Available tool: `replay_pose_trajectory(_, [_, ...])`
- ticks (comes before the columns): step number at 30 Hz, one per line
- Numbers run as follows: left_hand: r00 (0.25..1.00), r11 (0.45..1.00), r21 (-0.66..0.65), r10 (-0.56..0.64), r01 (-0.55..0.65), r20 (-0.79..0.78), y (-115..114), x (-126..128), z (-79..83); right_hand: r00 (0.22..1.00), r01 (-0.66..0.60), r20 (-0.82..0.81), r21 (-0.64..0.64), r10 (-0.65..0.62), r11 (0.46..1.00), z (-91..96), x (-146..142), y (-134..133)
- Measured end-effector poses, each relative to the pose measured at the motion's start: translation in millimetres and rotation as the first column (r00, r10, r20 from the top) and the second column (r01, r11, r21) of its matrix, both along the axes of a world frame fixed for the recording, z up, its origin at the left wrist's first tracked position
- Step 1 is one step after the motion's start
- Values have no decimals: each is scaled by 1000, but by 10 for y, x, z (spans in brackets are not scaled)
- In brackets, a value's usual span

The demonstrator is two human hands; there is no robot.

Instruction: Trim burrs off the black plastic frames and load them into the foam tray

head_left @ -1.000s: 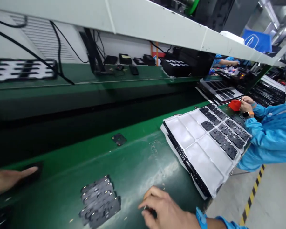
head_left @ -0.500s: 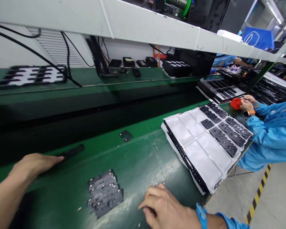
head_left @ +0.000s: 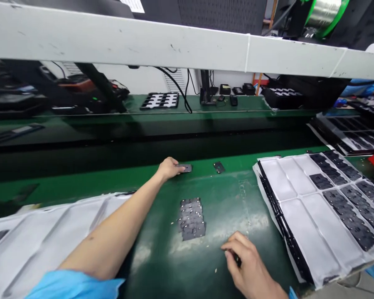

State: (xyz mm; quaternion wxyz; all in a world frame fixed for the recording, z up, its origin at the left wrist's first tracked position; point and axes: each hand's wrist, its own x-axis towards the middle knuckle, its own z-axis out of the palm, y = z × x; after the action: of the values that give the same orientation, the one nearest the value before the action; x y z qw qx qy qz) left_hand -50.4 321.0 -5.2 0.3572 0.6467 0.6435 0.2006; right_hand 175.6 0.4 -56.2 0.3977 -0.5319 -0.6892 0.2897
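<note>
My left hand (head_left: 170, 169) reaches over the far part of the green bench, its fingers closed on the left end of a small dark flat plastic part (head_left: 187, 168). A loose dark part (head_left: 218, 167) with a square opening lies a little to the right of it. Nearer to me, a pile of overlapping dark plastic parts (head_left: 192, 220) with small shiny spots rests on the bench. To the right of this pile hovers my right hand (head_left: 246, 263), fingers curled toward the thumb; something dark shows inside the curl, but I cannot make it out.
On the right stands a stack of white trays (head_left: 314, 224), partly filled with dark parts. Another white tray (head_left: 50, 224) lies at left under my forearm. A dark channel (head_left: 143, 145) runs behind the bench strip. A pale shelf beam (head_left: 174, 45) crosses above.
The view has swung left, bringing the left tray into sight. My left hand has carried its part rightward, closer to the loose part. My right hand stays curled near the pile.
</note>
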Motion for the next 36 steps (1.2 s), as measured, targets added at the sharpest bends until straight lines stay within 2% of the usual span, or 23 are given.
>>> replay_pose_trajectory(3, [993, 998, -24, -50, 53, 108, -408, 209, 140, 994, 67, -92, 4, -66, 998, 21, 61, 76])
replay_pose_trajectory(7, [942, 972, -53, -207, 229, 266, -1249, 451, 413, 930, 209, -286, -97, -229, 973, 163, 125, 250])
replay_pose_trajectory(9, [888, 943, -80, -274, 324, 370, -1659, 537, 540, 866, 186, -433, -181, -248, 966, 271, 124, 333])
replay_pose_trajectory(11, [865, 936, -62, -292, 345, 409, -1985, 589, 606, 807, 108, -548, -228, -219, 968, 378, 107, 383])
replay_pose_trajectory(14, [861, 944, 13, -307, 330, 406, -2300, 613, 565, 776, 47, -603, -240, -187, 970, 491, 80, 378])
replay_pose_trajectory(20, [857, 938, 177, -344, 297, 384, -2574, 649, 370, 767, 108, -605, -209, -216, 972, 547, 90, 265])
replay_pose_trajectory(25, [860, 870, 412, -412, 272, 303, -2658, 696, 378, 746, 114, -637, -167, -195, 979, 532, 86, 258])
replay_pose_trajectory(28, [875, 833, 492, -414, 254, 250, -2692, 708, 362, 739, 117, -646, -158, -192, 980, 492, 71, 262])
replay_pose_trajectory(32, [889, 822, 517, -400, 239, 225, -2753, 699, 300, 758, 117, -630, -126, -171, 985, 444, 65, 260])
replay_pose_trajectory(36, [888, 854, 471, -376, 221, 264, -2801, 684, 247, 783, 109, -603, -110, -154, 988, 431, 72, 263])
